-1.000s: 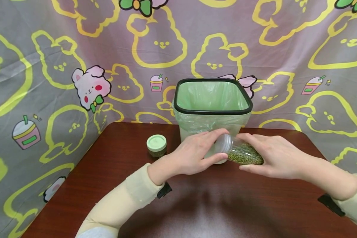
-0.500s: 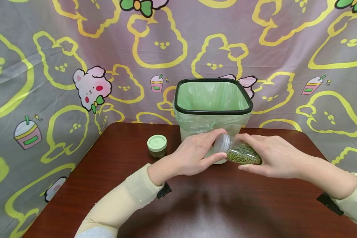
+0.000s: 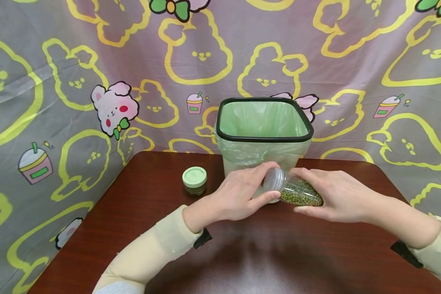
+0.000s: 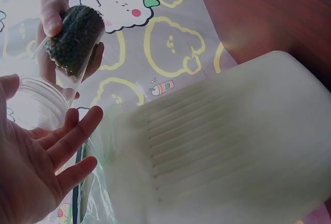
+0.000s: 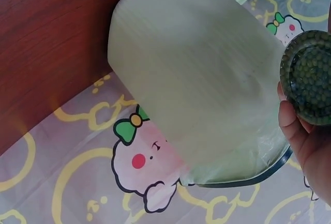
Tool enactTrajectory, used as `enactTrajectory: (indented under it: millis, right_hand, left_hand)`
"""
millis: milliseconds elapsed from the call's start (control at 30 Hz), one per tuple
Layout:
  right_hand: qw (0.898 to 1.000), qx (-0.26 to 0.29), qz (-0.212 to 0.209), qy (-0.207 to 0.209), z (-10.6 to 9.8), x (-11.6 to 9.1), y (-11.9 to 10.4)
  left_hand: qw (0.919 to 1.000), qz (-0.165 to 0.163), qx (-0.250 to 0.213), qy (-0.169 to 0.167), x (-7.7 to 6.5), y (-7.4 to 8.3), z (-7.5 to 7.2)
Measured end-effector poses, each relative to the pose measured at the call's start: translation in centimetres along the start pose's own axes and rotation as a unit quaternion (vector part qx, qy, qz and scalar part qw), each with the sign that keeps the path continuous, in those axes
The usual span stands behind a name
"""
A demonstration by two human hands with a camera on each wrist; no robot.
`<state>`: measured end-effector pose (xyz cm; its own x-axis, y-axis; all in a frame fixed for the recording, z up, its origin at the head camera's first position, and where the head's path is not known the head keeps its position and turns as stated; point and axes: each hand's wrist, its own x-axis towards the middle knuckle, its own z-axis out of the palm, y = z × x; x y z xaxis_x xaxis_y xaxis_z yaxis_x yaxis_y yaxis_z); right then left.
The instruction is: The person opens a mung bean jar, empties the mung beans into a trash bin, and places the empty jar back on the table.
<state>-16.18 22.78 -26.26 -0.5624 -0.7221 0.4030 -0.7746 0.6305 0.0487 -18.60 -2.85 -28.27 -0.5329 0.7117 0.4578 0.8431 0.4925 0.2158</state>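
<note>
A clear plastic jar [image 3: 300, 192], partly filled with green mung beans, is held on its side above the table, slightly tilted. My right hand [image 3: 339, 196] grips its base end, thumb below and fingers over the top. The translucent screw lid [image 3: 274, 179] points left, and my left hand [image 3: 239, 192] pinches it between thumb and fingers. In the left wrist view, the left hand [image 4: 36, 157] spreads around the lid [image 4: 41, 105], with the beans [image 4: 76, 38] gathered toward the far end. The right wrist view shows the jar's round bottom [image 5: 313, 76] against the right fingers.
Right behind the hands stands a pale green bin [image 3: 231, 157] with a black rim and a green plastic liner. Left of it, a small jar with a light green lid [image 3: 194, 176] rests on the dark wooden table [image 3: 150, 212]. Patterned cloth [image 3: 206, 53] hangs behind.
Both hands and the jar have dipped very slightly. The hold on the jar and its lid looks the same; the bin and small jar stay in place.
</note>
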Motion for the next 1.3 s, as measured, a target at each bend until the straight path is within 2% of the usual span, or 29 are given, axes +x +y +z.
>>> enactTrajectory:
  millis: [267,400,733,833,1100,1200,1300]
  right_hand:
    - [1.000,-0.014,-0.007,0.006,0.3,0.2,0.2]
    - [1.000,-0.014,-0.002,0.012,0.2,0.3,0.3]
    - [1.000,-0.015,-0.001,0.019,0.0,0.2,0.4]
    - [1.000,-0.017,0.000,0.017,0.0,0.3,0.3]
    - [1.000,-0.024,-0.004,0.017,0.0,0.3,0.2]
    - [1.000,-0.026,0.000,0.013,-0.1,0.2,0.2]
    - [0.999,-0.030,0.001,0.012,-0.1,0.1,0.2]
  left_hand:
    - [0.9988,-0.046,0.013,-0.013,-0.4,0.4,-0.1]
    - [0.9985,-0.049,0.001,-0.025,-0.3,0.2,-0.5]
    - [0.9972,0.044,-0.056,-0.023,-0.5,-1.0,-1.3]
    - [0.9970,0.051,-0.056,-0.017,-0.6,-1.1,-1.2]
    - [0.9984,0.039,-0.041,-0.006,-0.4,-1.1,-1.1]
    - [0.9979,0.053,-0.036,-0.001,-0.4,-1.2,-1.1]
    - [0.9961,0.081,-0.034,0.007,-0.3,-1.4,-1.2]
